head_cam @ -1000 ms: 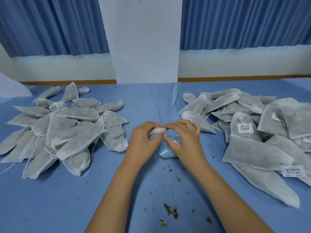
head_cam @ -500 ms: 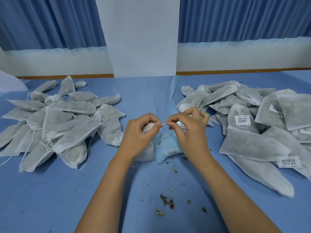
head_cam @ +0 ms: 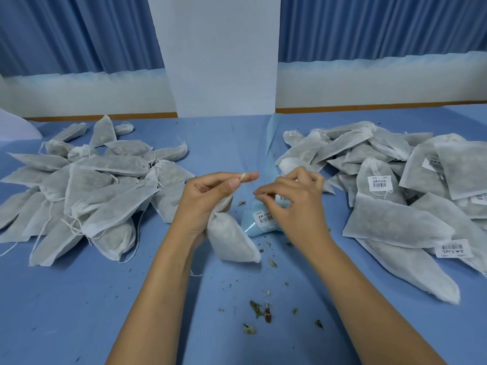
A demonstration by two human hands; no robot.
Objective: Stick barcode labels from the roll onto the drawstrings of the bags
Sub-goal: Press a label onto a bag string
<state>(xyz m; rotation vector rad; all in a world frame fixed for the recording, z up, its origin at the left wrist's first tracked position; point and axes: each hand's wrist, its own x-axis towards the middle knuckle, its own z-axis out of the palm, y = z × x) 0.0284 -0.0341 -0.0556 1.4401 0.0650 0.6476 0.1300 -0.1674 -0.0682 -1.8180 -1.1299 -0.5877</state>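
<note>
Gripping the neck of one white bag (head_cam: 232, 241) in left hand (head_cam: 208, 201), lower fingers curled round it, bag's bottom end down on the blue table (head_cam: 79, 312). Pinching the drawstring (head_cam: 243, 177) end between left thumb and forefinger, held up above the knuckles. Just beside, apart from it: right hand (head_cam: 297, 206), fingers curled, thumb and forefinger tips drawn close; cannot tell whether pinching anything. Under and behind right hand, label roll (head_cam: 259, 222) lying on table, pale blue backing with printed barcode labels showing, touching neither pile. Blue backing strip (head_cam: 271, 143) running from there toward the far edge. Left of centre, unlabelled pile (head_cam: 87, 185) spread wide, loose strings trailing off its near side. Right of centre, labelled pile (head_cam: 395, 185), running past the right frame edge, barcode label (head_cam: 379, 183) facing up on one bag. Open lane of bare cloth between the piles, hands inside it; more open cloth along the near edge, dotted with dried leaf crumbs (head_cam: 261, 309). Beyond the far edge, white pillar (head_cam: 221, 56).
</note>
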